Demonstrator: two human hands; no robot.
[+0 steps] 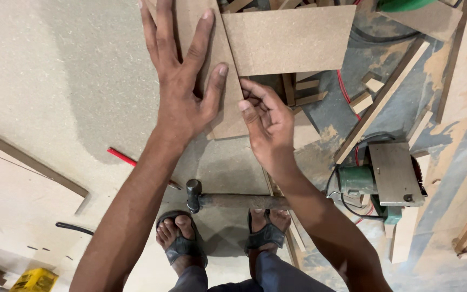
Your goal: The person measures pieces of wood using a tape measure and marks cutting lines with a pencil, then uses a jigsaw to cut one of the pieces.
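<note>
Big pale fibreboard sheet [55, 81] is lying flat on the floor, filling the left half of the view. A rectangular brown board [290, 39] is sitting at top centre, long axis running left-right. A narrower brown board strip [220, 81] is lying under the left hand, long axis running away from the person, its right edge overlapping the rectangular board's lower left corner.

Left hand [182, 81] is pressing flat on the strip, fingers spread, thumb at the strip's right edge. Right hand [266, 121] is sitting just right of that edge, fingers curled, tips pinched on something too small to tell. Right hand is nearer the joint between the two boards.

Hammer [233, 201] is lying across the floor by the sandalled feet, head to the left. Green circular saw [385, 181] is sitting to the right among offcuts. Red pencil [122, 157] is lying on the sheet. Floor is dusty, scrap-strewn.
</note>
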